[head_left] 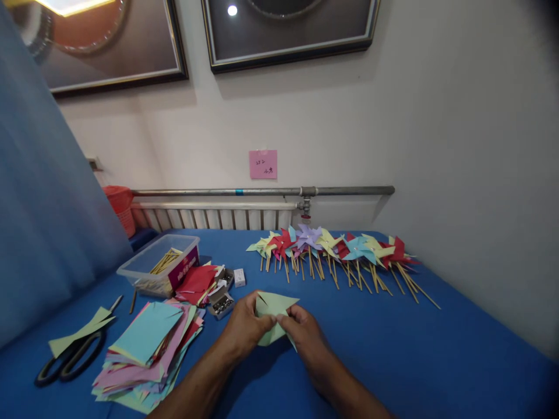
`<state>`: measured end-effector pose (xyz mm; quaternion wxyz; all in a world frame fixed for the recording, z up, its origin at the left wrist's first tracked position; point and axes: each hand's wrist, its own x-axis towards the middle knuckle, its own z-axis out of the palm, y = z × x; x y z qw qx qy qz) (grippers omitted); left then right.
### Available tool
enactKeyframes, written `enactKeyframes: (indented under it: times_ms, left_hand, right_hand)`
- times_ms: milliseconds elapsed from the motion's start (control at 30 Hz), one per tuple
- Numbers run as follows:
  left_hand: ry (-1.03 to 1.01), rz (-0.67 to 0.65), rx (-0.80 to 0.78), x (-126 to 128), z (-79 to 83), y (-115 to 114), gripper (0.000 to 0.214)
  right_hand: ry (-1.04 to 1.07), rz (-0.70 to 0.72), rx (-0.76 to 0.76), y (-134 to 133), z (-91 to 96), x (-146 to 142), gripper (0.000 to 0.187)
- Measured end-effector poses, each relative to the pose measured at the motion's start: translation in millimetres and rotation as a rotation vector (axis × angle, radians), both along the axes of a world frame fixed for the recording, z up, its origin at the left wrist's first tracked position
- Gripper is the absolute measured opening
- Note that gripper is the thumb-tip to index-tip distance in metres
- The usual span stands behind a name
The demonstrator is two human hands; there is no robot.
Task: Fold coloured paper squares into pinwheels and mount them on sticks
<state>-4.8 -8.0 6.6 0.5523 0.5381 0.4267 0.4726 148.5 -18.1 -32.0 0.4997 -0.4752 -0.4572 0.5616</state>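
Observation:
A pale green sheet of paper, cut with slits and partly folded inward, is held above the blue table. My left hand grips its left side, thumb pressed near the middle. From the right, my right hand pinches the same paper, its thumb meeting the left one at the centre. Both hands are closed on it. Left of my hands lies a stack of coloured paper, with a light blue sheet on top. Small open boxes of metal pins sit just beyond my left hand.
Several finished paper pinwheels on sticks lie along the back right. A clear plastic box of sticks stands at back left, beside red paper sheets. Black-handled scissors lie far left under green paper scraps. A blue curtain hangs there.

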Motion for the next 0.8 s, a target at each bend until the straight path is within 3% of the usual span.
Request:
enactKeyframes:
  times_ms: [333,533,800]
  left_hand:
    - [-0.003,-0.004,-0.024,0.0,0.9,1.2,0.034]
    - [-0.061,0.124,-0.078,-2.6,8.7,0.8,0.034]
    - [0.175,0.277,0.191,-11.0,9.8,2.2,0.018]
  right_hand:
    - [0.01,0.001,-0.029,-0.4,3.3,0.1,0.024]
    - [-0.08,-0.031,0.024,-0.8,3.8,-2.4,0.021]
    - [-0.137,-0.028,0.049,-4.6,6.9,-4.0,0.017]
